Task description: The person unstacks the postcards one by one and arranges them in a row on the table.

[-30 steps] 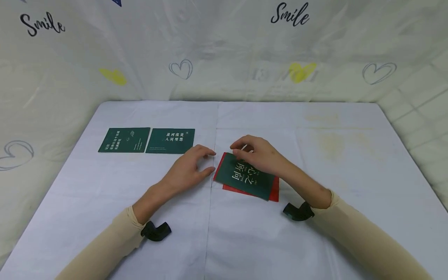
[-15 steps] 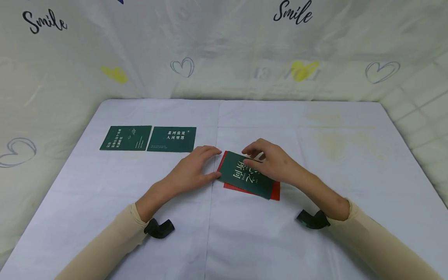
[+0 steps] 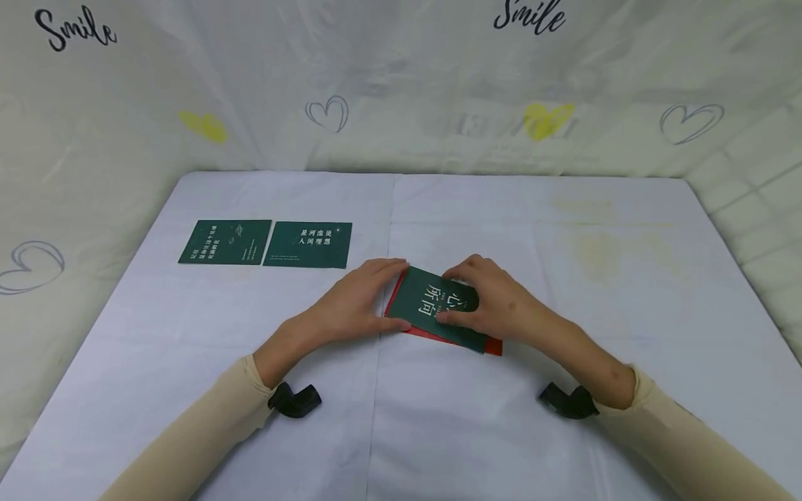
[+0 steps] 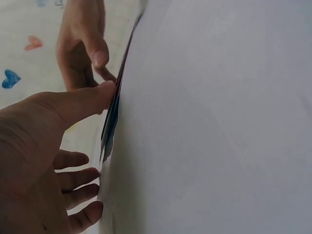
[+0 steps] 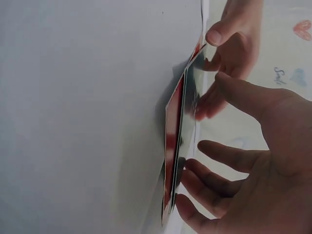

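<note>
A small stack of cards lies askew at mid-table, a dark green card with white characters (image 3: 432,300) on top and a red card (image 3: 494,346) sticking out beneath. My left hand (image 3: 341,304) spans the stack's left end, thumb at the near corner and fingertips by the far one. Over the right part is my right hand (image 3: 507,300), its thumb above the green face and its fingers along the far edge. In the right wrist view, this thumb stands off the card while lower fingertips meet the edge of the stack (image 5: 174,131). The left wrist view shows the left thumb (image 4: 105,92) touching the edge.
Two green cards lie side by side farther back on the left, one with a small drawing (image 3: 225,242), the other with two lines of text (image 3: 308,245). The white-covered table (image 3: 438,424) ends at a printed backdrop (image 3: 426,83). Each wrist carries a black mount (image 3: 296,401).
My left hand has moved right onto the left end of the stack. The right hand has shifted right and toward me, its fingers now spread across the cards.
</note>
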Demonstrator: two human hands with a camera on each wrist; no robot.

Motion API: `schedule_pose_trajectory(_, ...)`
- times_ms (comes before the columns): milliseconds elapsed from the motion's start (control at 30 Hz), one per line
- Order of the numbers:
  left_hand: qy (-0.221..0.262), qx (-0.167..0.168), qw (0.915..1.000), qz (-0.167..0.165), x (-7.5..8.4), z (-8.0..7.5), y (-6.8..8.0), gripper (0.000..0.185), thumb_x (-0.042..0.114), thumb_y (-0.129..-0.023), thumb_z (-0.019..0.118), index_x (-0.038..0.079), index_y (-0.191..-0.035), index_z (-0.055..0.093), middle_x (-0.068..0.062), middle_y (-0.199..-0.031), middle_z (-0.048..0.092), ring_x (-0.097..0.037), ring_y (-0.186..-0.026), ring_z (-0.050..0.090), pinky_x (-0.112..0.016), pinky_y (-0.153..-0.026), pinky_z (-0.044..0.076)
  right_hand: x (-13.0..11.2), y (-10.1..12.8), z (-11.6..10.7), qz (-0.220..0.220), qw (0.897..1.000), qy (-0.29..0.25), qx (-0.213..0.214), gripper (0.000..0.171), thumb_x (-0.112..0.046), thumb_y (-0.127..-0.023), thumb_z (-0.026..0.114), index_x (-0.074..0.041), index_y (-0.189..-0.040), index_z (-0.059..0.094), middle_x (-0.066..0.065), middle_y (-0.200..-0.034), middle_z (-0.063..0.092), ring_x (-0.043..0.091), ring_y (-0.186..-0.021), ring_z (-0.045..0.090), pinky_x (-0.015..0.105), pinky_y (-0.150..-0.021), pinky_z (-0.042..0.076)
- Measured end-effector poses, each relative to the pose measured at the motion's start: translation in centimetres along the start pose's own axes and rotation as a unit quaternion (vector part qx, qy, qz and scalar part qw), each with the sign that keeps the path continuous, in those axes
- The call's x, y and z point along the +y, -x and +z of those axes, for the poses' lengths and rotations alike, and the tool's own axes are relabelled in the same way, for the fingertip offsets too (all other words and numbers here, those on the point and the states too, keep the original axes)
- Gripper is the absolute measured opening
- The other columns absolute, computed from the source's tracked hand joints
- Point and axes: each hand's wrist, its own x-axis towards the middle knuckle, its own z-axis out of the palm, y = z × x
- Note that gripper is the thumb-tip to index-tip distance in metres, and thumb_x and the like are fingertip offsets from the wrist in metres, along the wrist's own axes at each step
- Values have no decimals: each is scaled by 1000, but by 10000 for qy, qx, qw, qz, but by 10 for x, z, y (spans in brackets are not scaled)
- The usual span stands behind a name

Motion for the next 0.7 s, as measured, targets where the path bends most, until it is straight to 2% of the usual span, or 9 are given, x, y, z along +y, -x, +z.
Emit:
schedule_pose_trajectory(367,-48,-53,9998,203,-2,3,-6,101,49,-81,87,13,-161,37,-1,-162,44,-22,-153,38,-44,-123,41,-1,11,7,-556,9973,456,118,92,-51,-73,93,-13,-147,53,8,-136,57,28,-123,55,50,-102,49)
schedule_pose_trajectory(500,-82,-7,9997,226,-3,3,-6,99,49,-81,87,14,-160,39,-1,-160,47,-22,-151,40,-43,-123,40,0,13,8,-728,9956,557,195,92,-45,-72,94,-12,-147,52,8,-136,57,29,-125,54,52,-104,47)
schedule_pose_trajectory(700,-59,30,9997,228,-1,3,-5,99,49,-80,88,14,-159,40,-1,-158,49,-21,-149,42,-43,-123,40,2,15,8,-716,9958,548,150,95,-44,-72,95,-12,-150,49,7,-141,56,30,-131,52,54,-108,46)
